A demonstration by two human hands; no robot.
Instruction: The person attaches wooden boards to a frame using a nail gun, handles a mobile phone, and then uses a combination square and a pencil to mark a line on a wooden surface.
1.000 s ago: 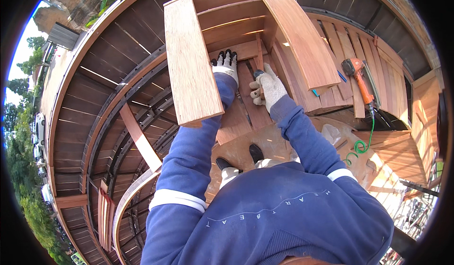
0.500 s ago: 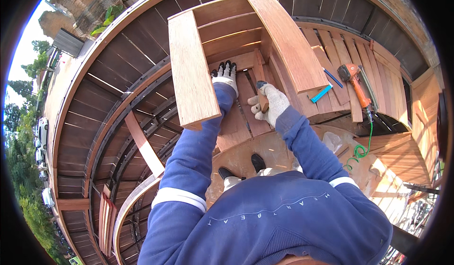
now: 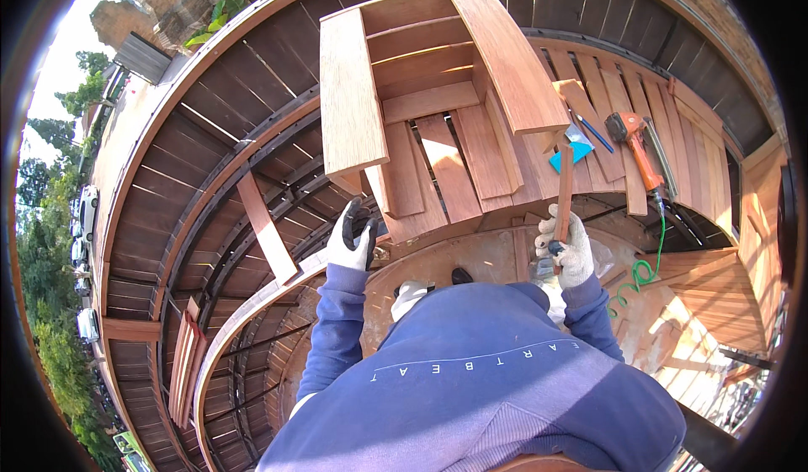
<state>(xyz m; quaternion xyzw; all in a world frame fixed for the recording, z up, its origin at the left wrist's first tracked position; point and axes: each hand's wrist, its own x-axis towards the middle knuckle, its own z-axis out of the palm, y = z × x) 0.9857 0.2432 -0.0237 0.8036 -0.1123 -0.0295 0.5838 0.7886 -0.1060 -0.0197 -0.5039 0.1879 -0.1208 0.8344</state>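
Observation:
My right hand (image 3: 570, 249), in a pale knit glove, is closed around a narrow wooden strip (image 3: 566, 187) that stands up away from me, at the right of a wooden armchair-like seat (image 3: 429, 101). The strip's far end reaches near the front of the seat's right armrest (image 3: 509, 59). My left hand (image 3: 352, 238), in a white glove with dark fingertips, is empty, its fingers apart and slightly curled. It hovers by the front left corner of the seat, just nearer than the left armrest (image 3: 353, 93). Gaps run between the seat's slats (image 3: 446, 165).
An orange nail gun (image 3: 637, 152) with a green coiled hose (image 3: 644, 272) lies on curved slats at the right. Beside it are a blue pen-like stick (image 3: 596, 134) and a turquoise item (image 3: 574, 154). Curved dark planking (image 3: 202, 127) sweeps around the left. Loose boards (image 3: 187, 362) lie lower left.
My left hand has pulled back from inside the seat to its front left corner. My right hand has moved right and nearer me, bringing the wooden strip out of the seat.

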